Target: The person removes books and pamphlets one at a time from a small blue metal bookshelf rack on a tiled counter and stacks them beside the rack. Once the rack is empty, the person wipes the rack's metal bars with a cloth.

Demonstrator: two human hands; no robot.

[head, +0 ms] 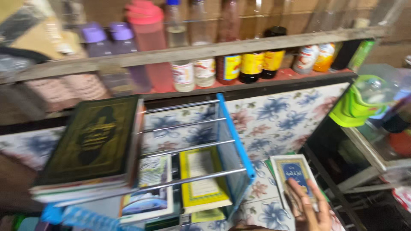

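**Small blue book in hand, rack already part filled**

One hand [306,205] was clamped on a small blue book [295,175] over the flowered counter [278,119], just right of the blue rack [233,145]. A dark green book [92,141] lay on the rack's top rails; a yellow-bordered book [201,179] sat beneath. The held book looked yet unplaced. No other hand showed.

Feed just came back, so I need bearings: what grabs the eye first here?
A blue rack with metal rods stands centre, a dark green book stacked on top at left and a yellow-bordered booklet beneath. At lower right, a hand rests on a small blue booklet. Sauce bottles line the shelf behind.
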